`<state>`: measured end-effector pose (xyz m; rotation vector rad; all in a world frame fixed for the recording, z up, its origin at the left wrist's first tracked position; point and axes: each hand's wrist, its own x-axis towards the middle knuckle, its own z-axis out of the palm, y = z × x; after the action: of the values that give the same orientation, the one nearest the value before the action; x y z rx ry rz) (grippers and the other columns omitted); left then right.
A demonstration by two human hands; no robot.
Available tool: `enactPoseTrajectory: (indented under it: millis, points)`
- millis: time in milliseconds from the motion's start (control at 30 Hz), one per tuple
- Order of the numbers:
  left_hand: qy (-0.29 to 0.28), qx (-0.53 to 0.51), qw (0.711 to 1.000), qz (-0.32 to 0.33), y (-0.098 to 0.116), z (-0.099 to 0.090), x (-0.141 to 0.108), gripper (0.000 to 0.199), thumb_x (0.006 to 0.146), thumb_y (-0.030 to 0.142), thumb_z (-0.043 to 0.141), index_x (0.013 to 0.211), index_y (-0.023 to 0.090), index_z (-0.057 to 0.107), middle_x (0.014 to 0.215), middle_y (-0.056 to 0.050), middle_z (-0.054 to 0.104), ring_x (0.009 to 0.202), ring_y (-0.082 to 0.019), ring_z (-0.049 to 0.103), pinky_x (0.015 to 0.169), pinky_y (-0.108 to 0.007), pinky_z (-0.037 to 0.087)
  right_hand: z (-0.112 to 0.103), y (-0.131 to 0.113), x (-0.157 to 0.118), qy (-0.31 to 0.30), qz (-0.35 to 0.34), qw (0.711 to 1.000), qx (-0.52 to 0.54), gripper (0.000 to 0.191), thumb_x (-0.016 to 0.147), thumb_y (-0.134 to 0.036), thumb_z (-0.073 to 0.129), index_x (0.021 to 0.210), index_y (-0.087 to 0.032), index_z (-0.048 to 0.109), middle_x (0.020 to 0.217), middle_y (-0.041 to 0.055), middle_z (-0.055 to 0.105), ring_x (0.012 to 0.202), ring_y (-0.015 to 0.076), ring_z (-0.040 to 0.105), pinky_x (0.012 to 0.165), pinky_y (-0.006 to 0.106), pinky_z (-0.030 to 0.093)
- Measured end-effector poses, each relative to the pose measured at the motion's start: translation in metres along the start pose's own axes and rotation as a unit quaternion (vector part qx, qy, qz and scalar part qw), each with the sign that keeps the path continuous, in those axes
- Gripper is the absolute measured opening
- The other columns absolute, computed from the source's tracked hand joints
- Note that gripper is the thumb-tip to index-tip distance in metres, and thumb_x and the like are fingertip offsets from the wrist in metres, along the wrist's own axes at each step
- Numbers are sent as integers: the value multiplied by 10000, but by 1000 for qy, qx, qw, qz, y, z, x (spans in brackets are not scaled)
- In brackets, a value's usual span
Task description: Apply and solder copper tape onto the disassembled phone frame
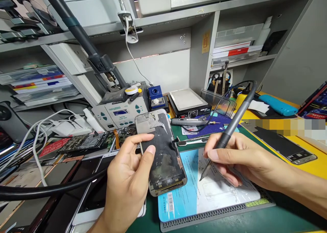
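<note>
My left hand [133,175] grips a phone screen [166,148] by its left edge, tilted upright, with its dark, scuffed inner side facing me. The thumb and a finger press on its surface. In my right hand [237,154] a grey soldering iron [231,124] is held like a pen, its dark tip pointing down and left. Below that tip lies a blue and white printed packet [178,195] on a grey ridged mat [212,217]. The tip is apart from the screen; whether it touches the packet I cannot tell.
At the back left stands a soldering station [120,112], near a blue iron holder [155,93] and a heating plate [186,98]. Phone screens and circuit boards [88,142] crowd the left. Another phone screen [278,141] lies right. A black hose [58,190] crosses the left foreground.
</note>
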<state>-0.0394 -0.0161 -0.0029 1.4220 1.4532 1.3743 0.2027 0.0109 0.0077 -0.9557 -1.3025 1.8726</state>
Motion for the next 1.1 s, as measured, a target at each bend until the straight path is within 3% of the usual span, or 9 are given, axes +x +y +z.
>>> enactPoseTrajectory:
  millis: [167,367,500,600,800,1100]
  points:
    - [-3,1,1000,-8,0,-1,1,314,819,480,644,1061,288,586,751,8,569,664,-132,546,545,-196,488,0,0,0,0,1,1000,-9,214,782,-336,742,781,-147,640,531,-5,557,387,101,493,393,208,340]
    - [-6,1,1000,-12,0,-1,2,315,810,472,661,1051,282,586,849,-12,623,764,-155,597,596,-198,510,-2,0,-1,-4,8,1000,-12,159,825,-292,699,792,-146,643,570,-2,564,415,94,504,410,207,334]
    - [-15,-9,999,-29,-1,-1,1,361,807,506,653,1077,284,565,713,7,608,628,-149,591,536,-226,507,-3,1,-1,-12,5,1000,-9,162,816,-293,712,809,-146,647,566,-4,566,409,95,508,403,201,341]
    - [-20,-5,999,-40,-2,-2,2,382,801,517,654,1083,277,563,718,-1,624,613,-157,597,531,-245,515,-2,0,-2,-12,4,1000,-16,177,820,-305,708,799,-146,632,548,-6,558,406,100,500,408,207,354]
    - [3,27,999,-26,0,-2,2,377,774,516,684,1050,273,601,668,25,528,627,-117,527,527,-165,462,-3,3,1,-14,-4,1000,-22,179,832,-312,702,779,-156,631,544,-16,556,401,78,497,398,174,366]
    - [5,29,999,-31,-1,-1,0,347,796,519,660,1043,284,598,840,-10,609,786,-157,587,608,-181,502,-6,11,4,-26,-44,998,-21,240,801,-363,743,790,-145,644,517,-23,559,376,72,502,366,149,383]
